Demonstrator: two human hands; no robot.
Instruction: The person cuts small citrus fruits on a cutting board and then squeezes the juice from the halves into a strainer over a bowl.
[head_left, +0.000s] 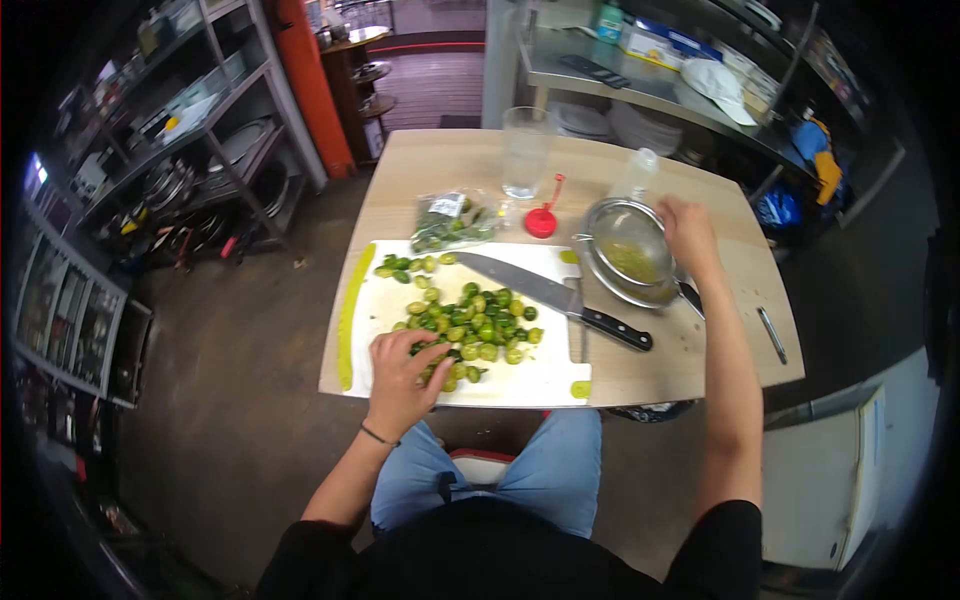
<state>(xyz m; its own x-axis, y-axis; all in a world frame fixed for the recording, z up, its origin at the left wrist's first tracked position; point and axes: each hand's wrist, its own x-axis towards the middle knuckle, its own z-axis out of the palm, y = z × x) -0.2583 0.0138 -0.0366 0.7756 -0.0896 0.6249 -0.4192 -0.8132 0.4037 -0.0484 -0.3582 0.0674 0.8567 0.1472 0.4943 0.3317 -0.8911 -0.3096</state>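
Observation:
Many small green citrus fruits (485, 320), some of them cut, lie on a white cutting board (540, 385) with green edges. My left hand (402, 375) rests at the lower left of the pile, its fingers apart and touching the fruits. A large knife (540, 288) with a black handle lies across the upper right of the board. My right hand (685, 235) is closed at the right rim of a metal strainer (630, 243), which sits over a metal bowl (650, 295); what its fingers pinch is too small to make out. Yellowish pulp shows in the strainer.
Behind the board stand a bag of green fruits (450, 222), a red cap or funnel (541, 222), a tall glass (525, 155) and a clear bottle (638, 172). A pen-like metal tool (772, 335) lies at the right. A steel shelf (640, 78) stands beyond the table.

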